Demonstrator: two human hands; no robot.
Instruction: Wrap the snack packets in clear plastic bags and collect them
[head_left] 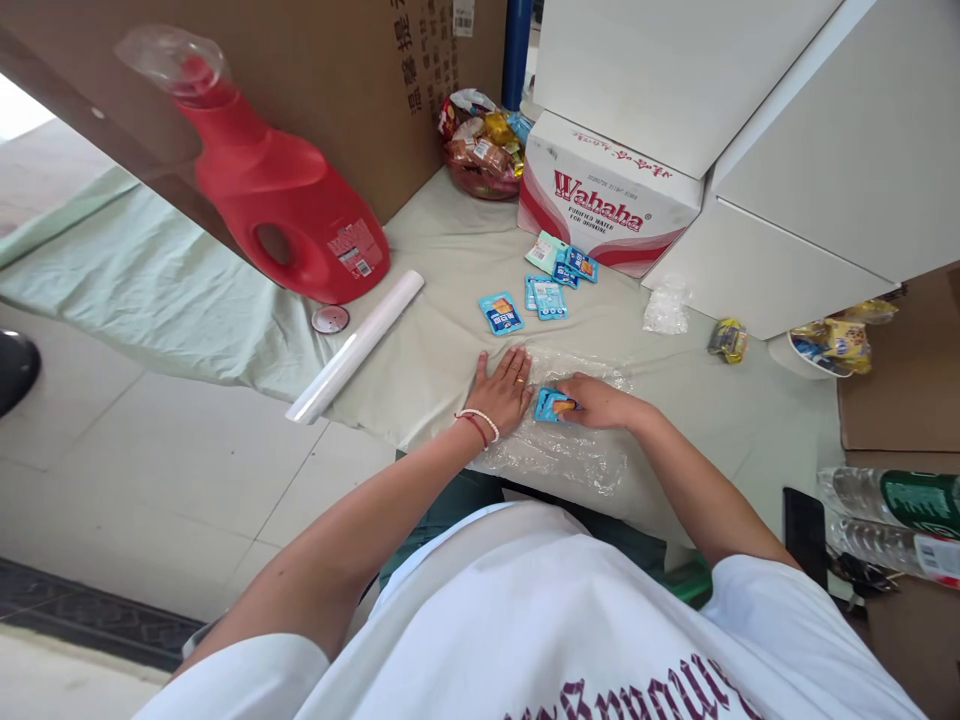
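My left hand [504, 390] lies flat, fingers spread, on the left side of a sheet of clear plastic film [585, 460]. Over the middle of that film, my right hand [598, 402] grips a small blue snack packet [549, 405] by its right end. Another packet may lie under it; I cannot tell. Beyond my hands on the cloth are more blue packets: a single one [501, 313], an overlapping pair [547, 298], and a small heap [574, 263] against the box. A white roll of film [356, 350] rests diagonally to the left.
A red detergent jug [300, 200] stands at the left beside a round lid [330, 319]. At the back are a snack bowl [484, 175] and a Wahaha water box [607, 190]. Crumpled film [666, 308], a yellow packet [727, 341], a white bowl [795, 355] and plastic bottles [885, 495] sit rightward.
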